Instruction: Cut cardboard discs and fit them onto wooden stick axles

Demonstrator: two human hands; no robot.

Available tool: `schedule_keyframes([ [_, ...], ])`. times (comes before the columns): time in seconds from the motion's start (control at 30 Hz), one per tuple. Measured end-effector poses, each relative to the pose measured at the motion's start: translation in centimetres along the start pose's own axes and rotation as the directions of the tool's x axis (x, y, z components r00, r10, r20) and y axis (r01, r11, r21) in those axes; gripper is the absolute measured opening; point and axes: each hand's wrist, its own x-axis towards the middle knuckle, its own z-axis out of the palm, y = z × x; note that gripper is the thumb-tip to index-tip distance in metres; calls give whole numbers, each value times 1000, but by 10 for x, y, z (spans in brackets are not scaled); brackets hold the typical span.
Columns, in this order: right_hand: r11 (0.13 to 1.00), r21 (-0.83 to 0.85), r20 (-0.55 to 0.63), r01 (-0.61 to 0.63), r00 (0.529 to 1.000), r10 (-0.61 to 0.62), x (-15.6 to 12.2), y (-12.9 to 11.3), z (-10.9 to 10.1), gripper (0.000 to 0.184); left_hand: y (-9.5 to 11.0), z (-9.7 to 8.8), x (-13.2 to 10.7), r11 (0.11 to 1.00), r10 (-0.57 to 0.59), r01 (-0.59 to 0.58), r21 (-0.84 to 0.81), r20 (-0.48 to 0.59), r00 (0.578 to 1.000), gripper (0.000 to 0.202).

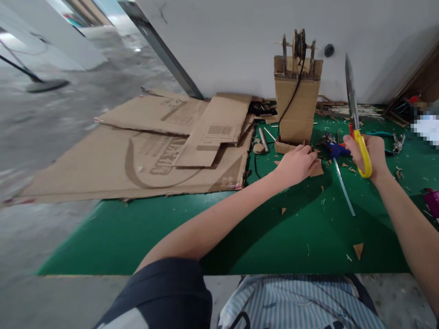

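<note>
My right hand (pixel 371 154) is closed through the yellow handle of a pair of scissors (pixel 353 106), whose closed blades point straight up. My left hand (pixel 297 162) rests on the green mat (pixel 212 233) with its fingers curled over a small piece of cardboard (pixel 317 170). Just behind that hand stands a tall cardboard box model (pixel 297 104) with a wheel and axle on top and a black cord hanging down its front.
Large flattened cardboard sheets (pixel 144 155) lie at the left, half on the mat and half on the grey floor. A blue tool (pixel 334 147), pliers (pixel 398 142), a thin rod (pixel 344 187), a cardboard disc (pixel 258 148) and cardboard scraps litter the mat. A white wall stands behind.
</note>
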Motion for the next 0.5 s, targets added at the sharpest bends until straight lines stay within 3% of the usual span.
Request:
schedule_keyframes([
  [0.17, 981, -81, 18, -178, 984, 180, 6, 1, -5, 58, 2, 2, -10, 999, 38, -39, 16, 71, 997, 62],
  [0.3, 968, -85, 47, -234, 970, 239, -4, 0, -6, 61, 6, 0, -9, 1000, -6, 3, 19, 160, 987, 52],
  [0.4, 974, -129, 33, -184, 981, 189, -8, 3, -10, 62, 7, -4, -10, 1000, -18, 19, -3, 166, 986, 49],
  [0.5, 978, -205, -24, -47, 999, 43, -9, 7, -16, 62, 9, -11, -18, 998, 4, 6, -55, 175, 985, 47],
])
